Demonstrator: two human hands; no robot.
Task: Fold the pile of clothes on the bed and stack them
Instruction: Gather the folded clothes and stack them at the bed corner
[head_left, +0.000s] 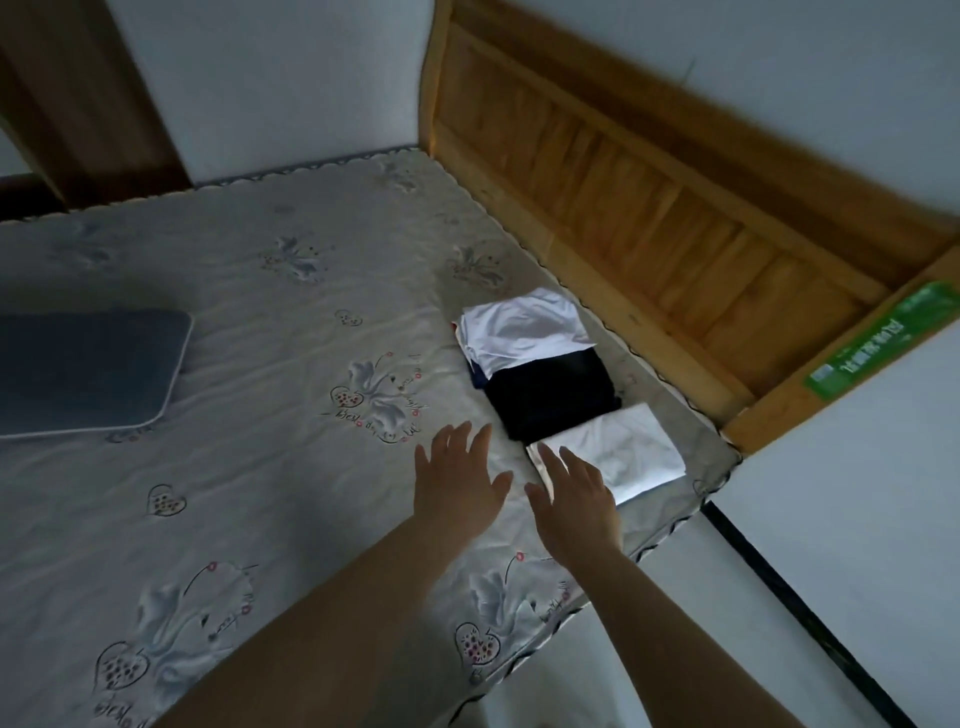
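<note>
Three folded garments lie in a row along the bed's right side by the headboard. Farthest is a folded white garment (524, 332), partly overlapping a folded black garment (553, 400) in the middle. Nearest me lies a second folded white garment (618, 447), close to the mattress corner. My left hand (460, 480) hovers with fingers spread just left of the black garment, holding nothing. With its fingers straight, my right hand (574, 499) has its fingertips at the near white garment's left edge.
The floral grey mattress (249, 395) fills the view. A grey-blue pillow (88, 369) lies at the left. A wooden headboard (649, 208) runs along the right, with a green sticker (883, 338) on its frame. The bed's edge drops off near my right forearm.
</note>
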